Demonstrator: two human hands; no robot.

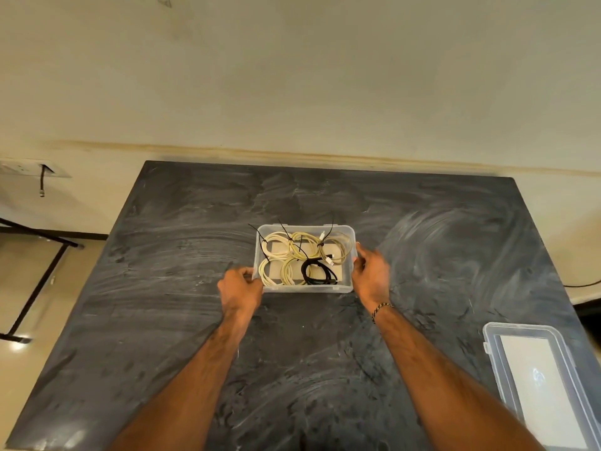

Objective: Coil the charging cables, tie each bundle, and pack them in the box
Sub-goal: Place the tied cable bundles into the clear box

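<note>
Left hand (242, 286) and right hand (370, 271) flanking one box (305, 289), five pale coils (276, 247), one black coil (320, 271)

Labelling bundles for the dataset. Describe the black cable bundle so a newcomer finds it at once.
On the dark table stands a clear plastic box between the person's two hands. The black cable bundle lies inside it, in the near right part by the front wall. It is the only black coil; the coils around it are all cream or white.

One clear box (305, 289) sat on one dark table (195, 222), holding what looked like five pale cable coils (276, 247) and one black coil (317, 271). One lid (533, 379) lay apart. Two hands: left hand (240, 289), right hand (372, 275).
</note>
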